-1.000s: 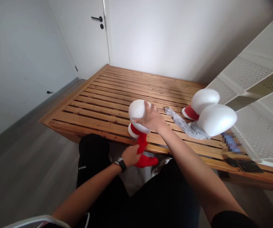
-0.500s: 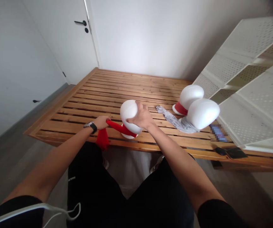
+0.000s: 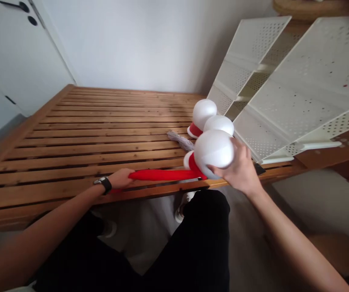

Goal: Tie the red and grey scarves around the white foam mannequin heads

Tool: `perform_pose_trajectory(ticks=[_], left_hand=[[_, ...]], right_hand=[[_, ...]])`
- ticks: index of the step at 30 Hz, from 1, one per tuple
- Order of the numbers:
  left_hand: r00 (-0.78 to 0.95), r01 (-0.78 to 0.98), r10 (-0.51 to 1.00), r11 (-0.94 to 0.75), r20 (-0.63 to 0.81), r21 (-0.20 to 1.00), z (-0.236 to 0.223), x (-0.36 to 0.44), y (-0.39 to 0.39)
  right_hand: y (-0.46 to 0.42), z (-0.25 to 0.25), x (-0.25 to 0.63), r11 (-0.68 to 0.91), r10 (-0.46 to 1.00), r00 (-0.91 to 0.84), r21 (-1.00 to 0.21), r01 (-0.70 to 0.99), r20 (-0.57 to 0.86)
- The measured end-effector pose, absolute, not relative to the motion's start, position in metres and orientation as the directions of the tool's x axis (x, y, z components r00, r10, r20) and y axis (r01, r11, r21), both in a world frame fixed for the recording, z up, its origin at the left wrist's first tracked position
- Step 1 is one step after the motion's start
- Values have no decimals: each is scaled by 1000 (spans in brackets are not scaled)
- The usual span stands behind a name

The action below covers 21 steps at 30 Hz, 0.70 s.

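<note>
Red strip now taut: left hand grips it, right hand clasps white ball.

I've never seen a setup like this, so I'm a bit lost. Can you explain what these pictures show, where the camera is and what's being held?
No machine is involved. These are a person's own bare arms, filmed by a camera worn on their head, which looks forward and down, so you see what they see. The left hand, with a black watch on its wrist, grips a long red strip. The right hand holds a white ball, and the strip runs to red at its base. Beyond it are a grey cloth, a red-collared ball and a third ball. All rest on a slatted wooden platform, beside white perforated panels.
</note>
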State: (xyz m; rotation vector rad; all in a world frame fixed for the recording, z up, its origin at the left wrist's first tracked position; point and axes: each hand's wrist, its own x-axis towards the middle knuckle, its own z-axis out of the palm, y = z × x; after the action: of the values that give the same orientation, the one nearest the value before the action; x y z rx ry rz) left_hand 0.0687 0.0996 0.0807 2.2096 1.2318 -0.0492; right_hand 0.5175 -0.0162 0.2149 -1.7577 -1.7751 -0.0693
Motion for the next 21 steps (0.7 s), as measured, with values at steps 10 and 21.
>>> perform_pose_trajectory(ticks=[10,21], left_hand=[[737,667,612,-595,-285,447,116,270,208],[682,731,731,-682,36,4,98,395,284]], right_hand=[[-13,176,646,-126,891,261,-349,929,371],[17,184,664,-51,952,151,-350,935,266]])
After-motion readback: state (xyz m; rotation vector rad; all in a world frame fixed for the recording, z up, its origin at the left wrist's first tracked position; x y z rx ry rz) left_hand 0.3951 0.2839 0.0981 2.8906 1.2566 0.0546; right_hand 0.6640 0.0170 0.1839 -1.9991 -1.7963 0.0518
